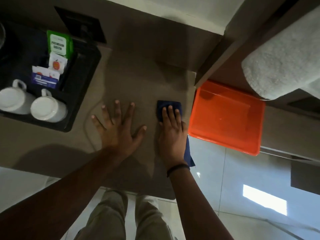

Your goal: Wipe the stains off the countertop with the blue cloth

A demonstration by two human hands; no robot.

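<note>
My right hand (171,134) lies flat on the blue cloth (166,105), pressing it onto the grey-brown countertop (138,75) near its right edge. One end of the cloth hangs off the counter beside my wrist. My left hand (117,125) rests palm down on the countertop to the left of the cloth, fingers spread, holding nothing. No stain is plain to see in the dim light.
A black tray (83,94) at the left holds two upturned white cups (46,108) and tea sachets (58,44). An orange tray (226,118) sits just right of the counter edge. A grey towel (284,63) lies at the upper right. Tiled floor lies below.
</note>
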